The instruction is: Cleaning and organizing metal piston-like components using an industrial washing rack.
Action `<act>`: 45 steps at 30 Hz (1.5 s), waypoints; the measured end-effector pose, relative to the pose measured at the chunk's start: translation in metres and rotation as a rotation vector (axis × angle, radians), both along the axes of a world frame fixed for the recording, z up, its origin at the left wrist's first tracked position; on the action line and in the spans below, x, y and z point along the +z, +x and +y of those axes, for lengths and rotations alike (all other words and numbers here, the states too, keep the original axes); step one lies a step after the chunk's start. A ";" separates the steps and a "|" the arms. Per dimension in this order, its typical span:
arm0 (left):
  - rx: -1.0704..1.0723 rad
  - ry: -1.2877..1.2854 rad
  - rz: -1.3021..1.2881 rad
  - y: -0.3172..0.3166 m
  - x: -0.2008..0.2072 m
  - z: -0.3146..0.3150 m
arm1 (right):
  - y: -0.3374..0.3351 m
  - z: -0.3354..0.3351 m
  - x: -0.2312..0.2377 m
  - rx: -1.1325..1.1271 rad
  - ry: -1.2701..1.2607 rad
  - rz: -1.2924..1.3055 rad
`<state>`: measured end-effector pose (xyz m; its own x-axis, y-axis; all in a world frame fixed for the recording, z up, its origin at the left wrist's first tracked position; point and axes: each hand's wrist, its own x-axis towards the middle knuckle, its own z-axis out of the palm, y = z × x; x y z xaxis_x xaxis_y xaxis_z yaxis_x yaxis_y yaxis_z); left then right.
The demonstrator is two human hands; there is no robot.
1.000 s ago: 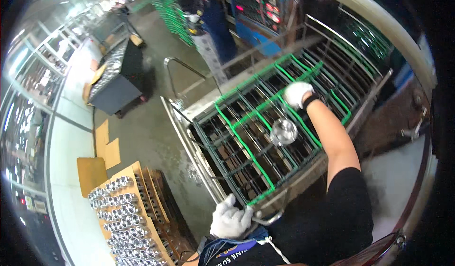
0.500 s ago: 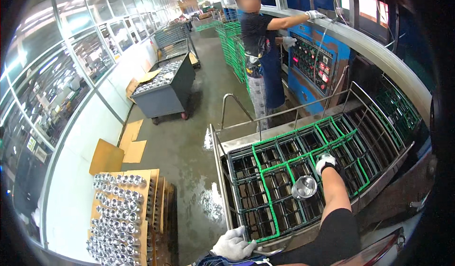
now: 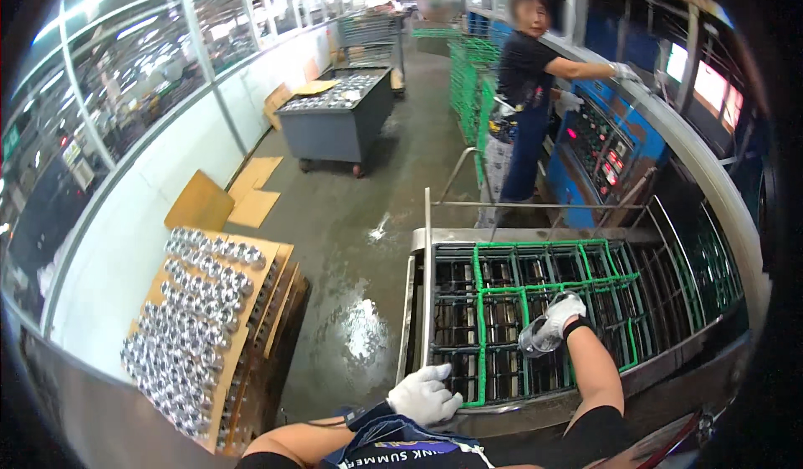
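Observation:
My right hand (image 3: 564,315), in a white work glove, is closed over a shiny round metal part (image 3: 539,339) within the rack. The part is hollow and cup-like; my fingers hide some of it. Around it lies a wire rack (image 3: 482,327) of green and dark bars divided into rectangular cells. My left hand (image 3: 424,395), also gloved, is at the rack's near left corner with its fingers apart and nothing in them. Whether it touches the frame there I cannot tell.
A metal guard rail (image 3: 427,302) borders the rack. To the left, many shiny metal parts (image 3: 196,302) stand on a cardboard-topped stack. Beyond are a grey wheeled bin (image 3: 339,126) and flat cardboard (image 3: 251,193). A co-worker (image 3: 527,93) stands at a blue control cabinet (image 3: 598,151).
My right hand has come back from beyond the metal part and closed on it. My left hand has shifted slightly and spread its fingers. The whole view has turned.

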<state>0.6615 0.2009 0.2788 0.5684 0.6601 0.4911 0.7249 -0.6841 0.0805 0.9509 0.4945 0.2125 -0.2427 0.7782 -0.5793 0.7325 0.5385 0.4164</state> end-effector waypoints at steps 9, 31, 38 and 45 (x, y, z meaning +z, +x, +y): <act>-0.074 0.069 -0.208 0.001 -0.006 0.002 | -0.035 -0.072 0.076 -0.048 0.236 0.429; 1.477 -0.976 -0.371 -0.437 -0.137 -0.366 | -0.321 -0.365 0.250 -0.091 0.023 1.860; 1.899 -0.954 -0.654 -0.487 -0.179 -0.470 | -0.396 -0.358 0.243 0.347 0.175 1.652; 2.021 -0.920 -1.136 -0.507 -0.193 -0.505 | -0.524 -0.295 0.198 0.442 -0.024 1.638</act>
